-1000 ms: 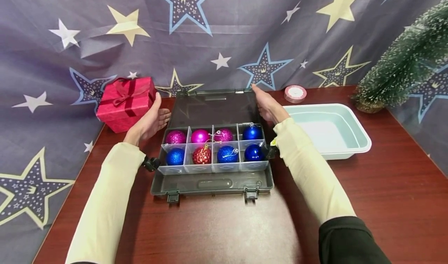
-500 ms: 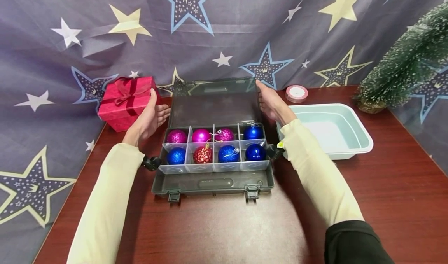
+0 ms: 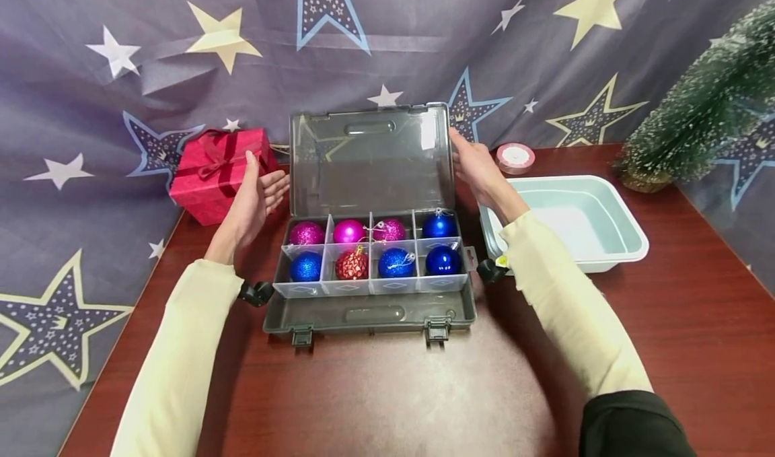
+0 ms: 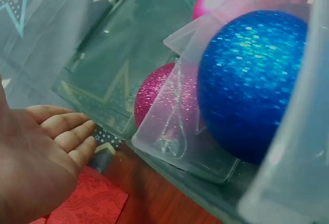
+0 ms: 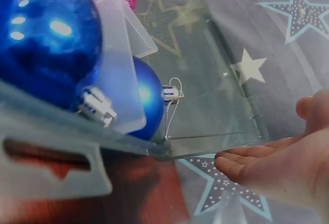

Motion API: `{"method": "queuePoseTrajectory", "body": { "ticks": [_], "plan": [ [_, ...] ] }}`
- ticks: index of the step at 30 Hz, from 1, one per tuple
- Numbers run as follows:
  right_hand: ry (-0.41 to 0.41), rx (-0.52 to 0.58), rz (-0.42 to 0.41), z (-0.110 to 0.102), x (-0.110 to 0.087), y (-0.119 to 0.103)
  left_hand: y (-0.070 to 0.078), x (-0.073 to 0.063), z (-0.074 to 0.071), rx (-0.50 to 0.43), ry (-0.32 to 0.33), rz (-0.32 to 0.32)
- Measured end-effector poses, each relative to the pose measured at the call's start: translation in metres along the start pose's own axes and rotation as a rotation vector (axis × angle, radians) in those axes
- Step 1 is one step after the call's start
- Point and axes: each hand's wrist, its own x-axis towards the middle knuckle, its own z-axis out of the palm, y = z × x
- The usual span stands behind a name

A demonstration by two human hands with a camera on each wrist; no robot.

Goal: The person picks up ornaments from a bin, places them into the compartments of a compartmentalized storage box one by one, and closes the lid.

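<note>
A grey see-through plastic storage box (image 3: pixel 327 317) stands on the table with its lid (image 3: pixel 369 167) raised at the back. In its white divider tray (image 3: pixel 345 287) sit several Christmas balls: pink ones (image 3: pixel 349 231), blue ones (image 3: pixel 443 260) and a red one (image 3: pixel 352 264). My left hand (image 3: pixel 247 198) is beside the lid's left edge, fingers straight and palm facing it, apart in the left wrist view. At the lid's right edge is my right hand (image 3: pixel 481 171), fingers extended; in the right wrist view its fingertips (image 5: pixel 226 165) lie at the lid's underside.
A red gift box (image 3: pixel 208 181) with a bow stands behind my left hand. To the right are a pale green basin (image 3: pixel 636 245), a ribbon roll (image 3: pixel 515 157) and a small frosted Christmas tree (image 3: pixel 684 130). A star-printed cloth (image 3: pixel 412 53) hangs at the back.
The lid has swung up from leaning far back to standing nearly upright. My right hand has shifted slightly right and toward me; my left hand has moved a little left.
</note>
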Motion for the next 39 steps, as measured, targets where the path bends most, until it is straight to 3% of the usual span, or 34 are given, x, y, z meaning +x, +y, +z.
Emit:
{"method": "queuePoseTrajectory", "body": {
  "ticks": [5, 14, 31, 39],
  "plan": [
    [0.030, -0.074, -0.067, -0.005, -0.013, -0.003, 0.001, -0.006, 0.002, 0.010, 0.021, 0.050],
    [0.003, -0.125, -0.176, -0.012, -0.035, -0.006, 0.004, -0.021, 0.006, 0.014, 0.034, 0.120],
    [-0.066, -0.215, -0.284, -0.019, -0.081, -0.009, 0.003, -0.050, 0.007, 0.082, 0.007, 0.202],
    [-0.060, -0.449, -0.331, -0.019, -0.097, -0.005, -0.002, -0.064, 0.004, 0.120, 0.017, 0.270]
  ]
}}
